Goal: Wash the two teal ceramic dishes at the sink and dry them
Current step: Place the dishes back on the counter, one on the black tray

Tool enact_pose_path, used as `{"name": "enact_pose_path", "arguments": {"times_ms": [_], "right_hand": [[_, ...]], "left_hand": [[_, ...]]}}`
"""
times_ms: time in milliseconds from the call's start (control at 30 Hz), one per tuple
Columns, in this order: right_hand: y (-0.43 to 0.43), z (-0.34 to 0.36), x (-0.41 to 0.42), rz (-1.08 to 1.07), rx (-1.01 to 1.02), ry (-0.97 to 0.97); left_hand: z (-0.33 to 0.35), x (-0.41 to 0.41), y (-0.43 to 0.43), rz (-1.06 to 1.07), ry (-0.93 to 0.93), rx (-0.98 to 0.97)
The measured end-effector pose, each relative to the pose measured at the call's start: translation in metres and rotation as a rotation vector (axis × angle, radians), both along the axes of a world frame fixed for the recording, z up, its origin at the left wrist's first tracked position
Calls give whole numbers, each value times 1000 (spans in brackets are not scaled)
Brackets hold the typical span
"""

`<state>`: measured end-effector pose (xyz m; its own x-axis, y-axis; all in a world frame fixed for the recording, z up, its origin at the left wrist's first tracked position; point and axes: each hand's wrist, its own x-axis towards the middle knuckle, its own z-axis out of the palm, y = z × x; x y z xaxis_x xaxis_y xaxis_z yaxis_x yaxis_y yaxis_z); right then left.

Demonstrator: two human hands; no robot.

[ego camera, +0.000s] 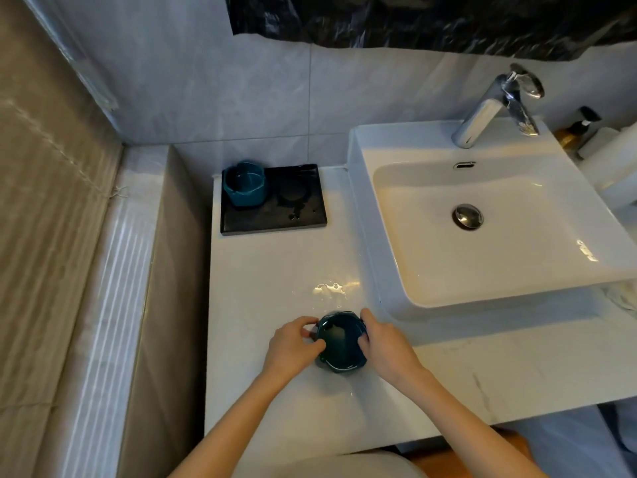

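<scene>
A black tray lies at the back of the white bench, against the wall, with water drops on it. A small puddle shines on the bench nearer the front. A black plastic sheet covers the wall above, and a pump bottle stands far right.

Head-worn view, steeply down onto countertop

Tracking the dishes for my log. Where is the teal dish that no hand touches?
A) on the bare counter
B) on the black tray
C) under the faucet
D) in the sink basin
B: the free teal dish stands on the black tray's left part; the left hand and right hand grip the other dish.
</scene>
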<state>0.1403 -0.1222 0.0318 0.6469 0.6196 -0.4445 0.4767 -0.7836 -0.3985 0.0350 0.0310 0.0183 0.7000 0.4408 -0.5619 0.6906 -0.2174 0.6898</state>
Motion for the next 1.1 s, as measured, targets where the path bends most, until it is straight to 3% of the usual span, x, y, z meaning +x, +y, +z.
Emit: {"name": "enact_pose_path", "arguments": {"times_ms": [167,400,800,1100], "right_hand": [[52,5,27,-42,50,-34],[135,5,85,-165,132,-16],[232,-11,170,-233,112,18],[259,-24,198,-243,119,45]], "left_hand": [[17,23,42,87,-100,125],[27,58,114,247,-298,90],[-16,88,205,-98,-89,611],[-35,96,219,-131,-89,712]]}}
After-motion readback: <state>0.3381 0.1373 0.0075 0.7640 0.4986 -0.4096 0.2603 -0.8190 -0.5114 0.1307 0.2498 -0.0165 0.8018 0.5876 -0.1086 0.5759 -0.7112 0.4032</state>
